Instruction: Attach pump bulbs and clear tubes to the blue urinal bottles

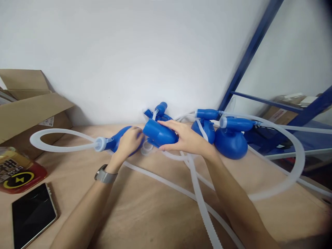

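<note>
My left hand (129, 142), with a watch on its wrist, is closed round a blue bulb-shaped part (119, 135) whose white corrugated hose (55, 133) loops off to the left. My right hand (187, 139) grips a blue cup-shaped part (158, 133) right beside it. A small clear cap (147, 148) sits just below where the two blue parts meet. Both hands rest low over the wooden table (145, 211).
Two more blue bulbs (230, 142) with hoses lie right of my right hand, another behind by the wall. White straps and tubing (201, 200) cross the table. A phone (32, 214) and a red-yellow packet (18, 171) lie at left, with a cardboard box (28, 110). Blue shelving (249, 58) stands right.
</note>
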Demonstrator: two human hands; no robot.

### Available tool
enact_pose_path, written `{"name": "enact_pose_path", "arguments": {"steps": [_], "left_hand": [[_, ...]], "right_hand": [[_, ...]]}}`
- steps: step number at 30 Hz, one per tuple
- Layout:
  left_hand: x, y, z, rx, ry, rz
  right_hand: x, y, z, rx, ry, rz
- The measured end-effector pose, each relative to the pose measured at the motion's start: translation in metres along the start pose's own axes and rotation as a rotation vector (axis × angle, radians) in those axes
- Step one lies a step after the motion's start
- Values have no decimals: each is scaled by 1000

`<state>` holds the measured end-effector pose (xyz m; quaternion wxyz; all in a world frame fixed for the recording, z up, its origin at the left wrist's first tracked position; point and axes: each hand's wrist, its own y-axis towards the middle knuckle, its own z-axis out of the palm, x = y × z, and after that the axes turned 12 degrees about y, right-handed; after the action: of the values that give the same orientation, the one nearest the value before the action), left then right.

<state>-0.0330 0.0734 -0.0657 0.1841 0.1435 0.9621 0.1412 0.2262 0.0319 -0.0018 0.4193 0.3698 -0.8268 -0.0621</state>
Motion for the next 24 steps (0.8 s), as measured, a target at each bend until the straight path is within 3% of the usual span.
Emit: {"name": "enact_pose_path", "arguments": {"steps": [2,4,5,7,9,13,19,24], "left_hand": [[-11,-5,-20,-47,-259,-28],[-25,-14,-41,15,-550,16],[-31,-18,-51,28,-564,37],[-41,-25,-64,-48,-426,43],[-45,-28,-71,-204,-292,-3],[-37,-29,-82,-397,-273,-132],[-31,-36,-95,-445,-248,-168],[-38,-40,-97,-452,-226,-104]], "right_hand": [[-4,3,6,-18,36,-11],[-7,6,13,-9,91,-22],[-8,7,17,-7,128,-31],[-8,9,24,-35,220,-37],[-9,11,29,-114,318,-11],[-14,14,28,-182,516,107],[-23,20,28,-77,737,140],[-21,18,33,-89,666,174]]}}
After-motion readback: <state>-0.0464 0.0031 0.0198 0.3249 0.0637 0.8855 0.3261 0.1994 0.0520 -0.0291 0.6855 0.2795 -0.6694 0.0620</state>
